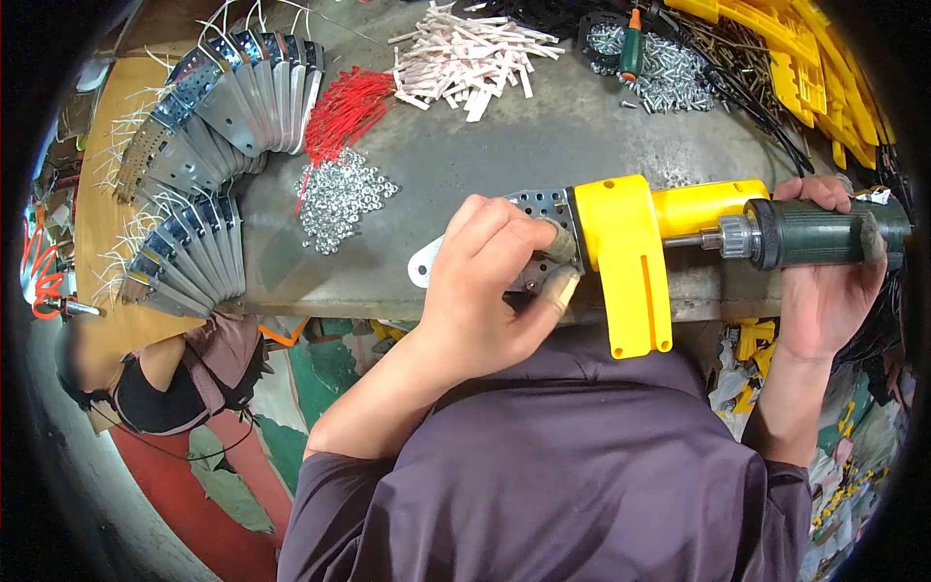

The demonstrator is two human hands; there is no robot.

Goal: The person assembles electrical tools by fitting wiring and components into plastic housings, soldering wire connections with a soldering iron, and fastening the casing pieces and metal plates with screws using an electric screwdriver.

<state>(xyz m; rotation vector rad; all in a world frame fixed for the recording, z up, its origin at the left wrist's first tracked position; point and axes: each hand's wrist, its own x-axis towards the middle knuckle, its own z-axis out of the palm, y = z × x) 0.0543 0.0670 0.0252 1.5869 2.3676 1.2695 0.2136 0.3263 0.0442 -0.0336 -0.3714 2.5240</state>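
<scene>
A yellow plastic handle is fitted against the end of a perforated metal plate at the table's front edge. My left hand is closed on the plate beside the handle, thumb and forefinger wrapped in tape. Part of the plate is hidden under this hand; its rounded white end shows to the left. In my right hand lies a dark green electric screwdriver, gripped around its body. Its shaft points left and reaches the yellow handle; the tip is hidden behind the plastic.
Loose nuts, red strips and pale strips lie in piles behind. Screws and a green-handled screwdriver sit back right, near yellow parts. Metal plates with white ties fan out left. Another person is lower left.
</scene>
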